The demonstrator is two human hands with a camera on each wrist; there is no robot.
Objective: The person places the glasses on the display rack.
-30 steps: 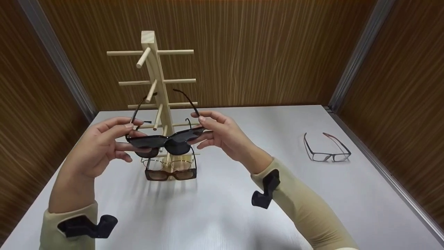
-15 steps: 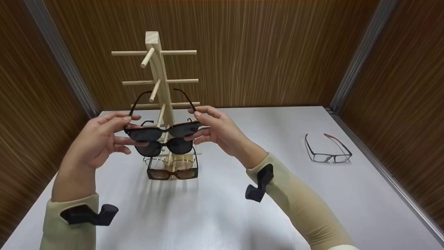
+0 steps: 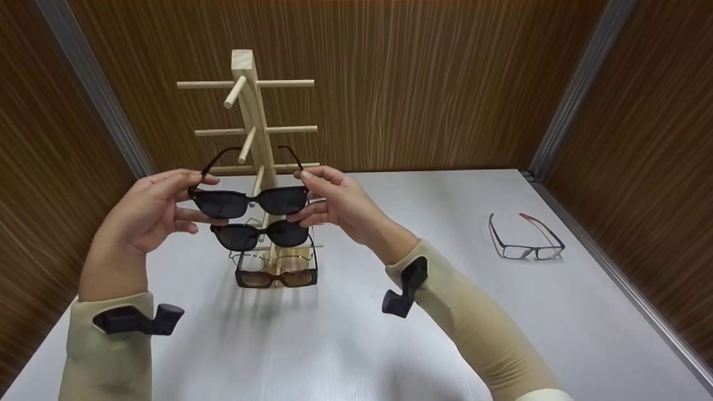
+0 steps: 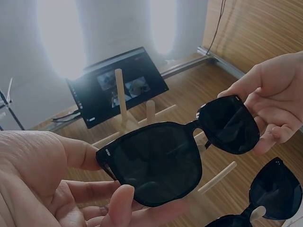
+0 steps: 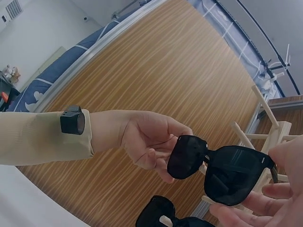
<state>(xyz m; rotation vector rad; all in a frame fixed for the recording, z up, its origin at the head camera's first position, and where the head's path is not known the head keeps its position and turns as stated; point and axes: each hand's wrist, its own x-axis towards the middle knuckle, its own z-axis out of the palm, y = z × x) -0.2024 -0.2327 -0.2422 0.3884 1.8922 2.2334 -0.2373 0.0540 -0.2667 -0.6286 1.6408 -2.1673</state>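
Observation:
Black sunglasses (image 3: 223,204) are held by both hands, dark lenses facing the head camera and arms pointing back toward the wooden rack (image 3: 252,111). My left hand (image 3: 159,209) pinches one side near the hinge, its lower fingers at the lens edge. At the opposite hinge my right hand (image 3: 345,205) pinches the other arm. In the right wrist view the bridge sits right at a peg tip (image 5: 203,168). Directly below, a second pair of dark sunglasses (image 3: 237,238) hangs on the rack. Under that are gold wire-rimmed glasses (image 3: 295,262) and brown-framed sunglasses (image 3: 248,279).
Several pegs stick out of the rack's upper post, including a front peg (image 3: 235,92) without glasses. Dark-framed eyeglasses (image 3: 529,252) lie with arms spread on the white table (image 3: 434,223). Wood-grain panels (image 3: 423,83) enclose the back and sides.
Both hands have lifted the held sunglasses slightly and shifted them left. Their front has tipped so the lenses face the head camera more fully, and the second pair below shows more.

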